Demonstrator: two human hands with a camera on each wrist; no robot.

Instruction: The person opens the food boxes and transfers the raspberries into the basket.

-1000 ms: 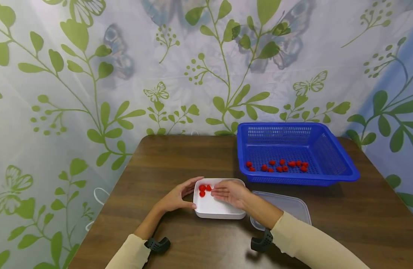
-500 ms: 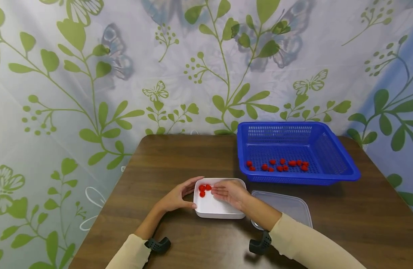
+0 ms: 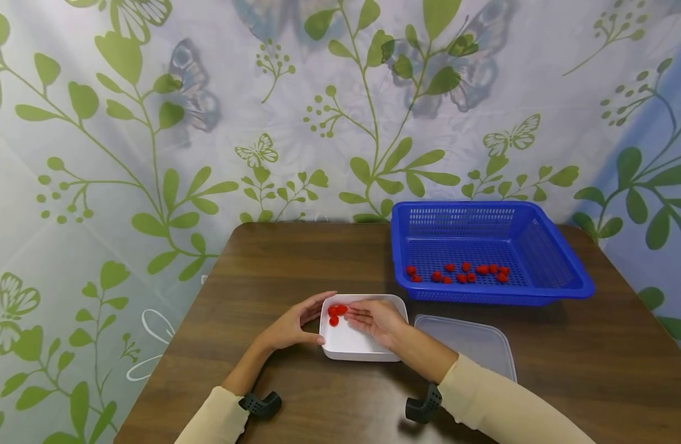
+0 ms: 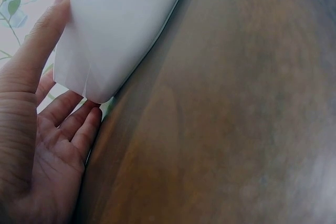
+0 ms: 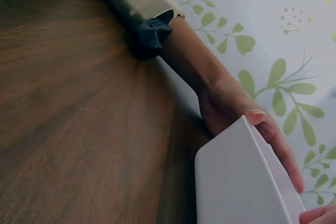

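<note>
My left hand (image 3: 290, 327) grips the left end of a white rectangular food container (image 3: 354, 346), thumb at the near corner and fingers along the far side. In the left wrist view its fingers (image 4: 84, 129) curve around the container's end (image 4: 121, 30). A small cluster of red raspberries (image 3: 333, 320) sits in the container's far left corner. My right hand (image 3: 376, 320) reaches in over the right side, fingers extended, fingertips right at the rightmost berry. Only a bit of that hand's fingers (image 5: 321, 215) shows in the right wrist view.
A blue perforated basket (image 3: 562, 253) with several raspberries (image 3: 481, 270) stands at the back right. A translucent lid (image 3: 479, 342) lies on the brown wooden table (image 3: 296, 259), right of the container and partly behind my right forearm. A patterned cloth hangs behind.
My right hand has shifted slightly left inside the container, and the rightmost raspberry has moved a little left against the others. The left hand and the container have stayed in place.
</note>
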